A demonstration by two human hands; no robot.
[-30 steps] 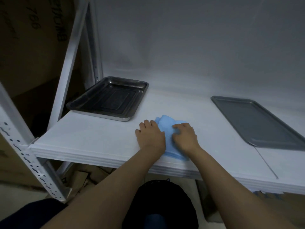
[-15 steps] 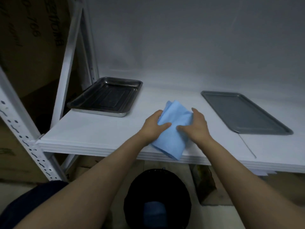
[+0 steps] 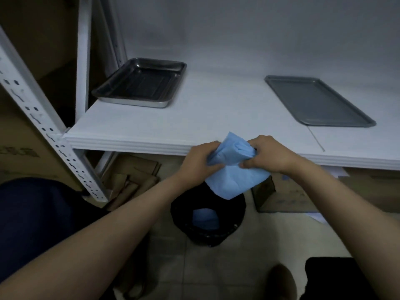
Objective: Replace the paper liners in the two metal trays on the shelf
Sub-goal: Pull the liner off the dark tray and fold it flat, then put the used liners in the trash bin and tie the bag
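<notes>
Off the shelf (image 3: 216,113) now, blue liner (image 3: 233,176) hangs above the bin (image 3: 179,217), grip of left hand (image 3: 200,162) and right hand (image 3: 269,155) clamped on it; left tray (image 3: 142,83), right tray (image 3: 318,100) bare, unlined.

Your left hand (image 3: 199,161) and right hand (image 3: 270,154) sink their fingers (image 3: 211,146) into the folds of the blue paper (image 3: 233,176), so you cannot see the tips. The paper covers a stretch of the shelf's (image 3: 194,122) front edge and part of the black bin's (image 3: 184,224) rim. The blue shape (image 3: 204,217) inside the bin is too dim to identify. The shelf's right end runs off the picture.
</notes>
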